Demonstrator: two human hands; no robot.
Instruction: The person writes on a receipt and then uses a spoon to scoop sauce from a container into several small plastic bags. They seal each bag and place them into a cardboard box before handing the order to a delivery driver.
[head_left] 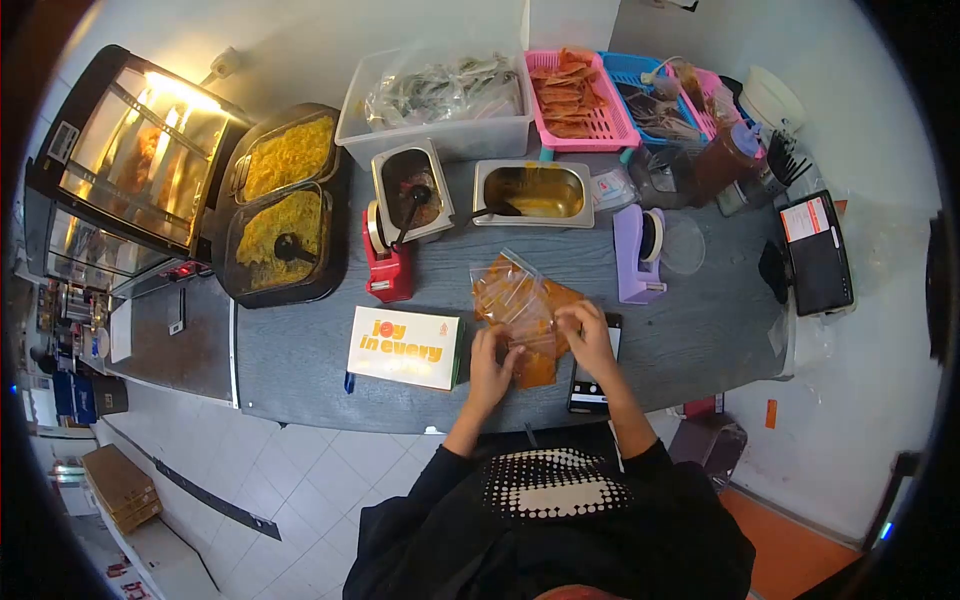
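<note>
A clear plastic bag with orange-brown food [512,302] lies on the grey counter [300,350] in front of me. My left hand [490,362] pinches the bag's near left edge. My right hand [588,336] grips its near right edge, partly over a black phone [592,388] lying on the counter. A white box printed "joy in every" [407,346] sits just left of my left hand.
A red tape dispenser [385,262] and a purple one [640,252] stand behind the bag. Metal sauce pans [530,192], black trays of yellow food [280,205], a heated display case [130,170], plastic baskets [575,95] and a card terminal [818,252] ring the counter.
</note>
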